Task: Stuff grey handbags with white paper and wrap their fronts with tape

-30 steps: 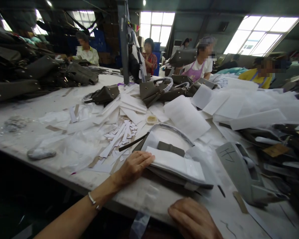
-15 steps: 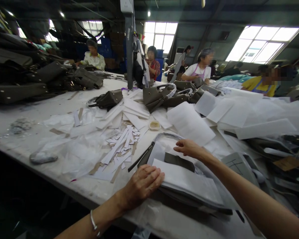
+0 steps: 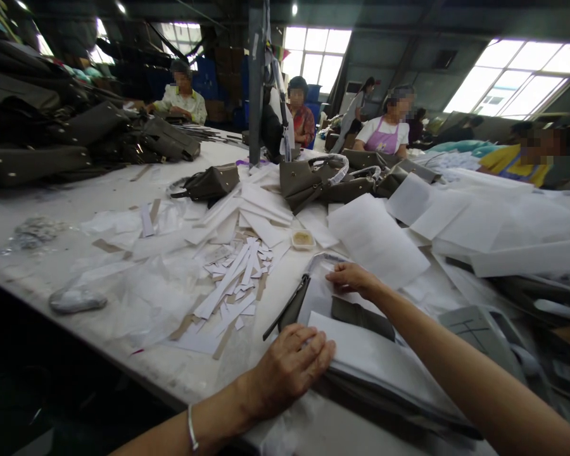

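Left hand (image 3: 289, 364): fingers together over the left end of white padding (image 3: 380, 367) on the dark bag (image 3: 295, 309); can't tell whether clamped or just pressing. Right hand (image 3: 354, 278), 1 o'clock from it: fingertips bunched by the translucent sheet (image 3: 316, 299) and wrapped handle (image 3: 326, 256); grip unclear. Bag lies on the bench (image 3: 66, 209). Step, as judged: steadying bag, handling its wrapping. Next move likely calls for steady left pressure, light right fingertips. From bag: paper strips (image 3: 240, 278) 10 o'clock, tub (image 3: 303, 239) 11.
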Motion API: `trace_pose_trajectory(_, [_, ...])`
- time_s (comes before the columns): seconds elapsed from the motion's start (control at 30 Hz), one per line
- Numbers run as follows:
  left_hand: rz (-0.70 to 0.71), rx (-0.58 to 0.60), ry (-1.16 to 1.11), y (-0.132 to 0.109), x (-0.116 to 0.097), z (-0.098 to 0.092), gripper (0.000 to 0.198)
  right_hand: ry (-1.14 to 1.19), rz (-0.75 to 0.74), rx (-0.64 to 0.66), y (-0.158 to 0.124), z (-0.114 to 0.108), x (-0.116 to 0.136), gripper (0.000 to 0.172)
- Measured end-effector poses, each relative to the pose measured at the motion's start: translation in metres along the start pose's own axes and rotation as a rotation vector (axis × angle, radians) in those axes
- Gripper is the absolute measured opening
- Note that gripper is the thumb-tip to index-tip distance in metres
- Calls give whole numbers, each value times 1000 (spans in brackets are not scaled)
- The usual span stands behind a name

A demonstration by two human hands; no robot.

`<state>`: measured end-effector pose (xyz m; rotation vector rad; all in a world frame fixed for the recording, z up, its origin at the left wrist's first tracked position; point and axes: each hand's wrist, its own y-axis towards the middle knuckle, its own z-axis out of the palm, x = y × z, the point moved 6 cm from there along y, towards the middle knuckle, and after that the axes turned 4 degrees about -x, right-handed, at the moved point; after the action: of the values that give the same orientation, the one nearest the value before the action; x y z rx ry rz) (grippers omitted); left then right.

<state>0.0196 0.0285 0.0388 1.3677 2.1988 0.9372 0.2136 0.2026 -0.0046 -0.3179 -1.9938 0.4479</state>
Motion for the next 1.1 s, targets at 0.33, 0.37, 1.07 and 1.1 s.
trace_pose_trajectory(0.33, [-38,8,-45,-6,3,10,32,-45,-287,6,-38,7,14,20])
trace_pose_trajectory(0.37, [-39,9,-46,-6,2,10,32,-72,-306,18,-39,12,14,17])
trace_pose_trajectory(1.07, [-64,-5,-92,-5,0,16,31,-102,-557,-221,-84,18,32,28])
trace_pose_trajectory(1.1, [-71,5,-103,-5,1,16,30,-129,-563,-236,-92,19,31,25])
